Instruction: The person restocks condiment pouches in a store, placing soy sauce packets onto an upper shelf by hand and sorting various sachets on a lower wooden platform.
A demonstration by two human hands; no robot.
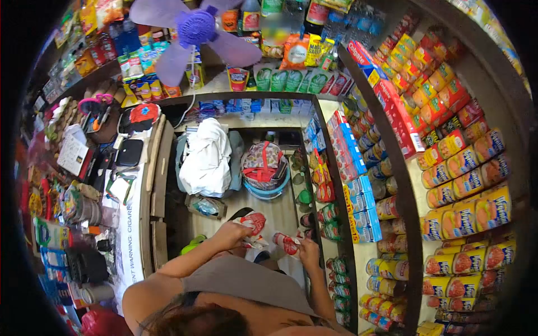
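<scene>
One red-and-white packet (253, 222) was held out low over the floor (280, 215) by the left hand (238, 229), and a second packet (287, 244) was held just beside it, slightly apart, in the right hand (308, 252). The left fingers looked closed on the near edge of the first one, and the right fingers were pinched round the pale end of the other. How tight either grip was couldn't really be told, and the print was too small to read. What was inside couldn't be made out either.

Trouble-wise, a drop seemed the likeliest thing, since both were gripped near one end only, so any loose contents could've sagged and pulled them out. A tear or spill looked possible too, if either was open or got squeezed too hard, though no opening could be seen.

Just past the hands, a small box (206, 207) sat on the floor, so a dropped packet might've ended up in or behind it. Further out, a white cloth (206, 159) was draped on a chair (235, 162), next to a patterned bag (263, 159) in a blue basin (269, 193). A crowded table (130, 241) was on the left, with stacked cans (454, 221) over on the right.
</scene>
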